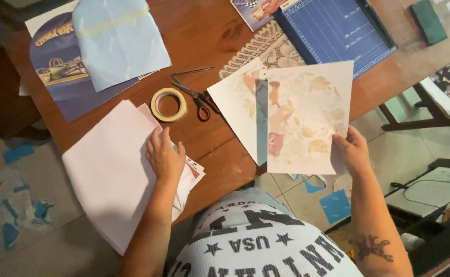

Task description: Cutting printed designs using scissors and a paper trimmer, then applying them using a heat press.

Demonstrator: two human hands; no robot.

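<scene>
My right hand (355, 152) grips the lower right corner of two pale printed sheets (302, 115), holding them fanned above the table's near edge. Faint leaf and figure prints show through the back of them. My left hand (164, 155) lies flat, fingers together, on a stack of white paper (109, 169) that overhangs the wooden table (204, 31). Just beyond that hand sit a roll of tape (168, 104) and red-handled scissors (194, 95).
A blue cutting mat (333, 31) lies at the far right beside a lace doily (266, 48). Car-printed sheets and a light blue sheet (117, 41) sit at the far left. Blue paper scraps (335, 205) litter the floor.
</scene>
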